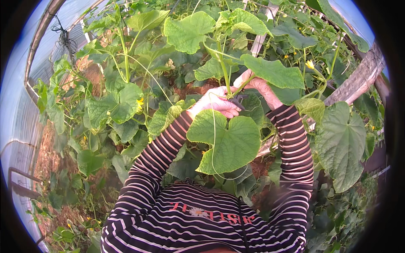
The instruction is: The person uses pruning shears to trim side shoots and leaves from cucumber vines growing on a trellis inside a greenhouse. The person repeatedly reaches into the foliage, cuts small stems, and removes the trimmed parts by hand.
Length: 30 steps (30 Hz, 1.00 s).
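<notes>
In the head view, my left hand (216,101) is closed round the lower visible part of an upright cucumber vine stem (224,68). A small dark clip or tool (237,100) shows at its fingers; its exact kind cannot be told. My right hand (261,87) meets the same vine from the other side, its fingers at a leaf stalk by the stem, partly hidden by a broad cucumber leaf (273,71). Below my hands spreads a large cucumber leaf (232,142). A thin pale string (214,136) loops down over it.
Dense cucumber vines surround my arms, with a yellow flower (310,64) at the right. A wooden pole (357,76) slants at the right, and a pale post (258,44) stands behind the vines. Plastic greenhouse film (19,123) and tangled dark wire (65,41) are at the left.
</notes>
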Available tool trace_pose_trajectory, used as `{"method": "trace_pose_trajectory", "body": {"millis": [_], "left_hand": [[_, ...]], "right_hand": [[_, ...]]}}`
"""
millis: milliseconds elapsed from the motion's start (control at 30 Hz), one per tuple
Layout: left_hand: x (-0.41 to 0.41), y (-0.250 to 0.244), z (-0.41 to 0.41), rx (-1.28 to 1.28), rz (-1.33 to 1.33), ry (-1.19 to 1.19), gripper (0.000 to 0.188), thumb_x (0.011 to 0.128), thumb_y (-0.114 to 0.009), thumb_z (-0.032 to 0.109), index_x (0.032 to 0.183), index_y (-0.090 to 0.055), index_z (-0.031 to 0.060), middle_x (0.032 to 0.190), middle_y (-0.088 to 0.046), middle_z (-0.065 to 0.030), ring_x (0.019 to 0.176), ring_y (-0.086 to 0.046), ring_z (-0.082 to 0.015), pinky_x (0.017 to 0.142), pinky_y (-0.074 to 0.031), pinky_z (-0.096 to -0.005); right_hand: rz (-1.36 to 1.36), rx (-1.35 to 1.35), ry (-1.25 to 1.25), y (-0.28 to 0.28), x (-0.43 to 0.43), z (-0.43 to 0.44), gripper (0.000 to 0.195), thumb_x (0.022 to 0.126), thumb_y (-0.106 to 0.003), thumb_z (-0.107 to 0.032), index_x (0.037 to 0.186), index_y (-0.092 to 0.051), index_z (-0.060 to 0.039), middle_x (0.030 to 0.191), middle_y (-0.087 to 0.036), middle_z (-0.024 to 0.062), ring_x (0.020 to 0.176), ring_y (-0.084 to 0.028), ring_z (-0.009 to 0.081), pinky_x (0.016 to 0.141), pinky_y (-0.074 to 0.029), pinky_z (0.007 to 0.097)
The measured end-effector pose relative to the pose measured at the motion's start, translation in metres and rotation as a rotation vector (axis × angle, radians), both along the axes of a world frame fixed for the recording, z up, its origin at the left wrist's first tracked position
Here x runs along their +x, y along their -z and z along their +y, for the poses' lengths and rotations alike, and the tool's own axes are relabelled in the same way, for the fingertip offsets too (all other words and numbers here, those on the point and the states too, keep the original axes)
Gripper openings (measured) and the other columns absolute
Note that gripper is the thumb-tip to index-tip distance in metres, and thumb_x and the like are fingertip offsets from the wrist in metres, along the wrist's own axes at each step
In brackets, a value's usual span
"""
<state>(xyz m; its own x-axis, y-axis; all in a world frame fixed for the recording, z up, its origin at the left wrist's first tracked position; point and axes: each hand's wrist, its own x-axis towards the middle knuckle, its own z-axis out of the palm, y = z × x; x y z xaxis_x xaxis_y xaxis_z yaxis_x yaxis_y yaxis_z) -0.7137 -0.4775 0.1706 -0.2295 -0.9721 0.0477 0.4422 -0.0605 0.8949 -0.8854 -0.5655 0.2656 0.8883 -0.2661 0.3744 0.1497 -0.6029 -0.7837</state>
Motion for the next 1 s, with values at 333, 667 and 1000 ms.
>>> {"method": "trace_pose_trajectory", "body": {"millis": [333, 667, 1000], "left_hand": [[-0.012, -0.009, -0.007, 0.02, -0.011, 0.195, 0.053, 0.088, -0.059, 0.004, 0.136, -0.037, 0.0047, 0.096, -0.066, -0.0162, 0.081, -0.068, -0.0189, 0.067, -0.057, -0.0249], [-0.021, -0.011, -0.014, 0.019, -0.133, 0.039, 0.044, 0.081, -0.066, 0.001, 0.121, -0.048, -0.0011, 0.081, -0.067, -0.0103, 0.065, -0.065, -0.013, 0.058, -0.054, -0.022], [-0.03, 0.044, -0.034, -0.2, 0.402, -0.214, 0.043, 0.086, -0.062, 0.014, 0.124, -0.048, 0.0016, 0.1, -0.062, -0.0075, 0.083, -0.061, -0.0137, 0.073, -0.052, -0.0265]], "right_hand": [[0.149, 0.023, 0.11, -0.03, 0.036, -0.037, 0.047, 0.081, -0.069, -0.012, 0.124, -0.051, -0.0081, 0.096, -0.061, 0.0034, 0.065, -0.057, 0.0061, 0.055, -0.047, 0.0201], [-0.177, 0.813, 0.519, 0.006, 0.015, -0.033, 0.043, 0.089, -0.055, -0.033, 0.124, -0.051, -0.0092, 0.112, -0.063, 0.0057, 0.087, -0.06, 0.0128, 0.08, -0.048, 0.0317], [-0.192, 0.148, 0.125, -0.001, 0.0, -0.017, 0.042, 0.091, -0.054, -0.02, 0.124, -0.047, 0.0038, 0.119, -0.056, 0.016, 0.104, -0.058, 0.0213, 0.088, -0.048, 0.037]]}}
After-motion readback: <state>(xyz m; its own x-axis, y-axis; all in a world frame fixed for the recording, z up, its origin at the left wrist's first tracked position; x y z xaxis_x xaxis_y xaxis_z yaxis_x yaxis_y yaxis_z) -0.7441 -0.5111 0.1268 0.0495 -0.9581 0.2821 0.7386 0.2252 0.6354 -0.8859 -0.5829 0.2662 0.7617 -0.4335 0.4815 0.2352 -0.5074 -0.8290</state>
